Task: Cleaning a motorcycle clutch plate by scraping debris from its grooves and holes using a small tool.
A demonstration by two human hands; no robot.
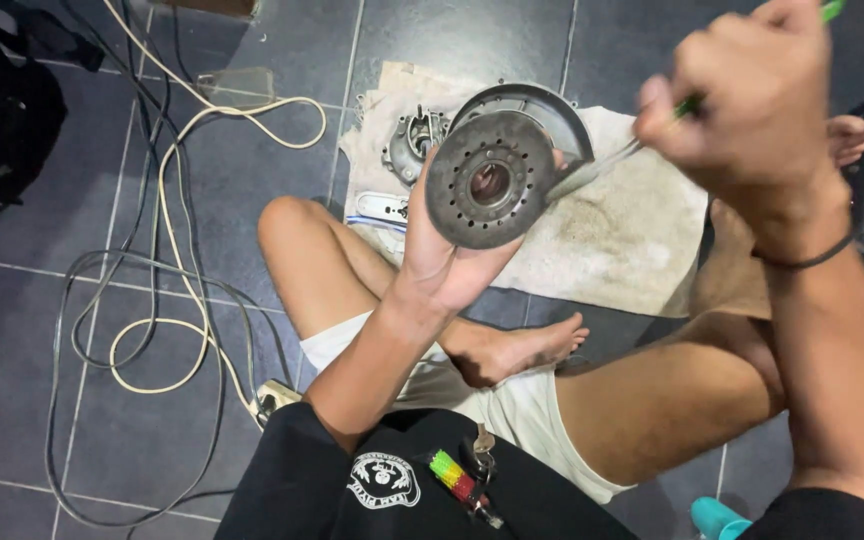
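Note:
My left hand [442, 262] holds up a round rusty metal disc [492, 180] with a central hole and a ring of small holes, its face turned toward me. My right hand [752, 100] is raised at the upper right, fist closed around a tool with a green handle [832, 10]; the tool's metal shaft [602, 168] reaches down-left to the disc's right edge. Behind the disc a curved dark metal cover [552, 110] shows. I sit cross-legged on the floor, bare feet and knees below the hands.
A dirty beige cloth [632, 230] lies on the dark tiled floor [32, 330] with a grey metal engine part [414, 140] on it. Cream and black cables [167, 230] loop at left, near a black bag [2, 110]. A teal object [717, 520] sits bottom right.

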